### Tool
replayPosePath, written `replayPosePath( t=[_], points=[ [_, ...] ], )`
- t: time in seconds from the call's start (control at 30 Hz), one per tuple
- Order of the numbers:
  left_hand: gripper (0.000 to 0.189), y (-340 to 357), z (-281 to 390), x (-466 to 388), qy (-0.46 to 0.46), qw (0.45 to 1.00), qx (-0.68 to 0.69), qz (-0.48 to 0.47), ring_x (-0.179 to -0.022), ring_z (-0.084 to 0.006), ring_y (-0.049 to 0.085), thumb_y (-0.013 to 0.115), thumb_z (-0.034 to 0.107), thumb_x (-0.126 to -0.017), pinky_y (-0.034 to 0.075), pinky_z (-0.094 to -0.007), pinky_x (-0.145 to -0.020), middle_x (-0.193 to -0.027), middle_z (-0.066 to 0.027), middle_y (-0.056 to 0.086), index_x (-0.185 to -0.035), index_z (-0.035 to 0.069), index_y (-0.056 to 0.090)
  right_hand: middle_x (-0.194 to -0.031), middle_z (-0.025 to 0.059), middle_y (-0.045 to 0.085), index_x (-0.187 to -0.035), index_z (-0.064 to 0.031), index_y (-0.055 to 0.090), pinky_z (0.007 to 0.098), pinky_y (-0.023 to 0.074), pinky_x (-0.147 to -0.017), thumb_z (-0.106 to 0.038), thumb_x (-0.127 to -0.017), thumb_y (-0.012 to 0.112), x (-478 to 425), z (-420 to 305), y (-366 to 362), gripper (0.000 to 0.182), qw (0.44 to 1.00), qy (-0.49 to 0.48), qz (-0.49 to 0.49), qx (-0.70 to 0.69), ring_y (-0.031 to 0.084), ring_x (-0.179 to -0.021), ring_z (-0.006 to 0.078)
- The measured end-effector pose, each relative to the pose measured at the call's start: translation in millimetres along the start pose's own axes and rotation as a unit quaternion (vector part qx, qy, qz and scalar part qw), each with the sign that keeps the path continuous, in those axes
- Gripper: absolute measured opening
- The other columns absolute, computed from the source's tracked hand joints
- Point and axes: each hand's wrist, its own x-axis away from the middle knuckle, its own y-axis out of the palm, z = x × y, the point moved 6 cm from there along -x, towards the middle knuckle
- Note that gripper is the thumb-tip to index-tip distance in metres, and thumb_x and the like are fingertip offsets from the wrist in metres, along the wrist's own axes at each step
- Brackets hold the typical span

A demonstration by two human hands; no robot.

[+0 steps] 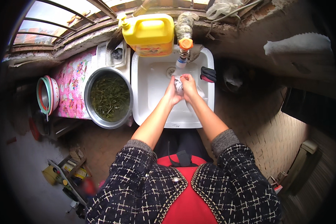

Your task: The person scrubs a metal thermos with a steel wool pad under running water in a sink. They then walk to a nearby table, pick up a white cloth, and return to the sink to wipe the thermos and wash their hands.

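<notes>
Both hands are over a white ceramic sink [154, 103], just below a tap with an orange handle [186, 43]. A pale grey-white cloth [179, 86] is bunched between them, and part of it hangs down beneath my right wrist. My left hand [172, 91] grips the cloth from the left, palm turned up. My right hand [189, 87] holds it from the right, its fingers bent over the top. Water seems to run from the tap onto the cloth. A dark cloth with a pink part [208, 74] hangs over the sink's right rim.
Left of the sink stands a metal basin [88, 98] of leafy greens in water. Beyond it are a pink floral tablecloth [72, 84] and stacked bowls [55, 95]. A yellow plastic jug [148, 35] stands at the sink's back edge. A dark bucket [233, 79] is on the right.
</notes>
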Motion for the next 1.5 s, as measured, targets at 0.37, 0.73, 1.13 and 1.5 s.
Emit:
replayPosePath(
  t=[0.37, 0.73, 1.13, 1.5],
  points=[
    [0.025, -31.8, 39.6, -30.2, 0.051, 0.997, -0.011, 0.057, -0.078, -0.0213, 0.060, 0.043, 0.028, -0.094, 0.052, -0.0374, -0.069, -0.084, -0.0070, 0.061, -0.098, 0.006, 0.055, -0.112, 0.0157, 0.057, -0.119, -0.0015, 0.054, 0.0368, 0.0450, -0.086, -0.021, -0.090, 0.053, -22.6, 64.8, 23.6, 0.034, 0.989, -0.066, -0.054, 0.121, 0.057, -0.100, 0.0262],
    [0.040, -19.3, 37.6, -25.9, 0.025, 0.998, -0.054, 0.023, -0.086, -0.0232, 0.063, 0.034, 0.040, -0.098, 0.052, -0.0385, -0.075, -0.090, -0.0087, 0.064, -0.098, 0.008, 0.057, -0.113, 0.0207, 0.059, -0.107, -0.0001, 0.056, 0.0426, 0.0453, -0.086, -0.024, -0.091, 0.053, -15.0, 39.0, 30.0, 0.029, 0.959, -0.197, -0.034, 0.201, 0.057, -0.102, 0.0388],
    [0.056, 15.5, 56.2, -1.1, 0.264, 0.770, -0.566, 0.130, -0.092, -0.0224, 0.061, 0.039, 0.049, -0.095, 0.048, -0.0335, -0.076, -0.102, -0.0112, 0.065, -0.117, 0.001, 0.056, -0.104, 0.0109, 0.065, -0.108, -0.0114, 0.059, 0.0451, 0.0500, -0.076, -0.038, -0.089, 0.051, -79.0, 67.2, 13.3, 0.034, 0.976, 0.166, -0.110, -0.086, 0.063, -0.092, 0.0320],
    [0.046, 16.2, 23.2, 0.1, 0.101, 0.949, -0.296, -0.035, -0.113, -0.0268, 0.055, 0.043, 0.035, -0.096, 0.048, -0.0440, -0.093, -0.126, -0.0093, 0.055, -0.136, 0.011, 0.044, -0.133, 0.0186, 0.049, -0.137, -0.0034, 0.040, 0.0369, 0.0350, -0.105, -0.030, -0.094, 0.052, -64.9, 55.9, 18.1, 0.052, 0.964, -0.180, 0.166, 0.108, 0.045, -0.126, 0.0287]
  ],
)
